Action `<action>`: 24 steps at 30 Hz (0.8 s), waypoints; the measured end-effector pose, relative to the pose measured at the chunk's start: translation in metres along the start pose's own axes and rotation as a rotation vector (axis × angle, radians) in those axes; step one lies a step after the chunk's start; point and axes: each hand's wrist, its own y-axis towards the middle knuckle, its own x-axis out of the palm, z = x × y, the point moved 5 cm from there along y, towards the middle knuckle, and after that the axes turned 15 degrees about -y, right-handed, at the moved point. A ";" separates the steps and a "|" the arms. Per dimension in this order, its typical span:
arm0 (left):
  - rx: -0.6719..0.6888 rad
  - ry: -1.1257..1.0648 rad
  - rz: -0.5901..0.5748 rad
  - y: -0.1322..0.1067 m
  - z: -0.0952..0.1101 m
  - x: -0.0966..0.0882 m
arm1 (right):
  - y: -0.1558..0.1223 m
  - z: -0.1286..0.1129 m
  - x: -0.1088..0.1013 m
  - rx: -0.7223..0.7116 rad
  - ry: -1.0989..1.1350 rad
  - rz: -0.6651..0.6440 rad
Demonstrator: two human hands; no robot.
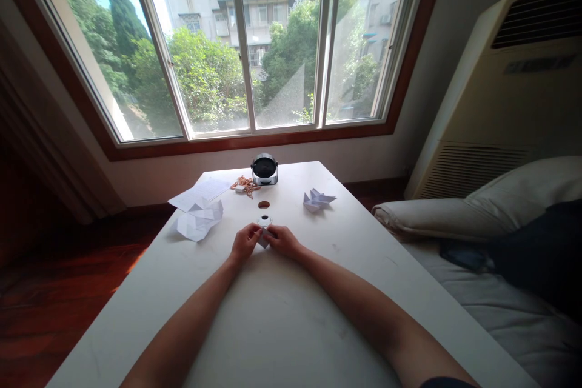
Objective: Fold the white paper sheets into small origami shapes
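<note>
Between my two hands is a small piece of folded paper (264,239), greyish white, held just above or on the white table. My left hand (246,240) pinches its left side, fingers closed. From the other side my right hand (282,240) grips it, thumb and fingers closed on the paper. The fingers partly cover the paper, so its full shape is hidden. Right behind it lies a white ring-shaped disc (264,220) with a dark centre. Farther right stands a pointed folded-paper figure (317,199).
Creased paper sheets (199,218) and a flat sheet (193,194) lie at the left of the table (309,315). A round black device on a stand (264,170), an orange-brown cord (246,185) and a brown oval (264,205) are at the back. A sofa (454,206) borders the right.
</note>
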 end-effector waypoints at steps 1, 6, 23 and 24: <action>0.005 0.013 -0.004 0.000 0.001 0.000 | 0.000 0.000 0.000 -0.006 -0.008 0.013; 0.038 0.072 -0.007 0.000 0.007 0.000 | 0.002 -0.001 -0.001 -0.036 -0.052 0.071; 0.025 0.099 -0.020 0.000 0.015 -0.002 | 0.003 0.001 -0.004 -0.051 -0.049 0.096; 0.021 0.096 -0.022 0.000 0.015 -0.001 | 0.003 0.000 -0.004 -0.048 -0.049 0.093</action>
